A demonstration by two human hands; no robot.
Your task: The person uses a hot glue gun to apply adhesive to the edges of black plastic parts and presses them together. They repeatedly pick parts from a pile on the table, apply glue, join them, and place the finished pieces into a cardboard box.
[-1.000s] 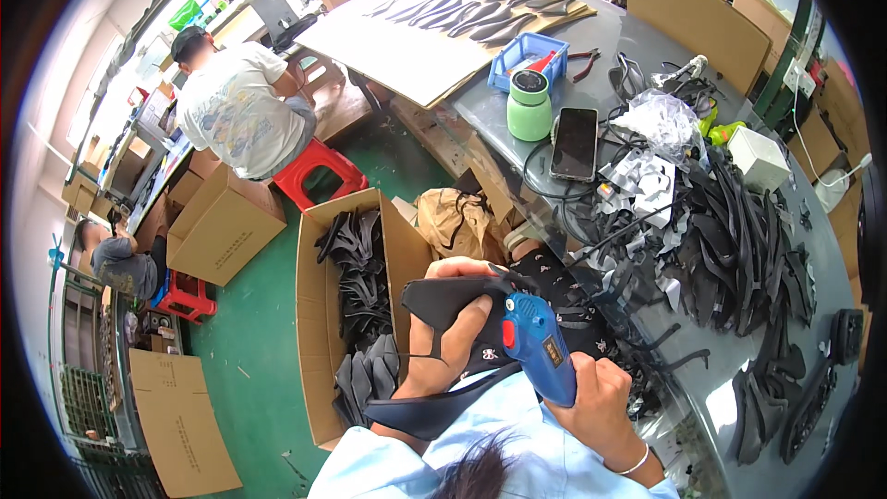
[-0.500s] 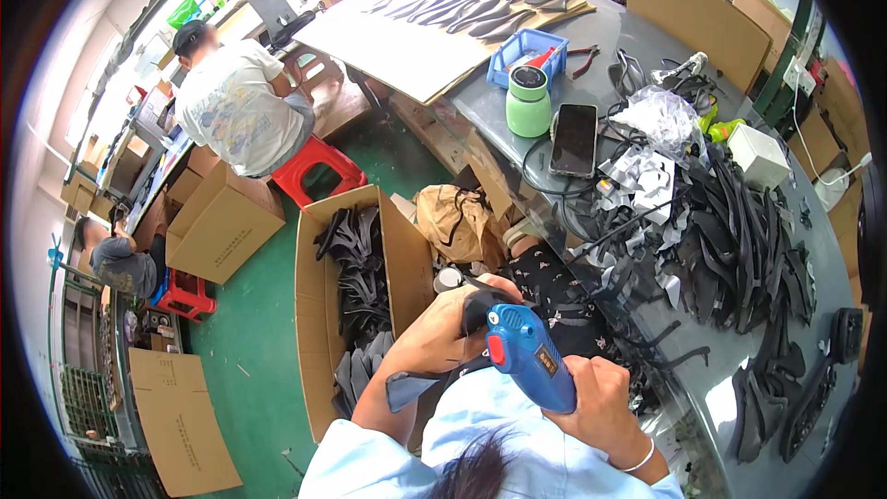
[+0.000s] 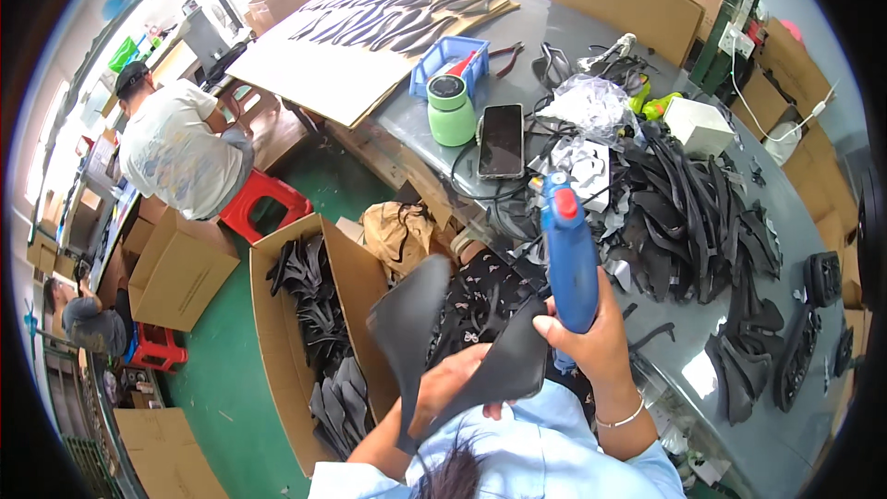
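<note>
The right hand (image 3: 591, 337) is wrapped firmly around the grip of a blue glue gun (image 3: 568, 254), its nozzle end pointing up and away toward the grey table (image 3: 702, 351). The left hand (image 3: 453, 393) is closed on a black curved foam piece (image 3: 434, 333), held in front of the chest, just beside the gun and above the lap. Whether the thumb presses on the piece's upper face cannot be told.

Below and to the left stands an open cardboard box (image 3: 356, 286) holding more black pieces. On the table lie a heap of black strips (image 3: 688, 212), a phone (image 3: 502, 139), a green jar (image 3: 452, 111) and a tangle of cable (image 3: 480, 189).

Risks, as judged from this arrangement: the gun's tip sits close to the fingers gripping the piece, so a small slip could bring hot glue onto skin. The cable trails among loose parts and could snag, jerking the gun. The piece is held at one edge only and could bend or drop into the box.
</note>
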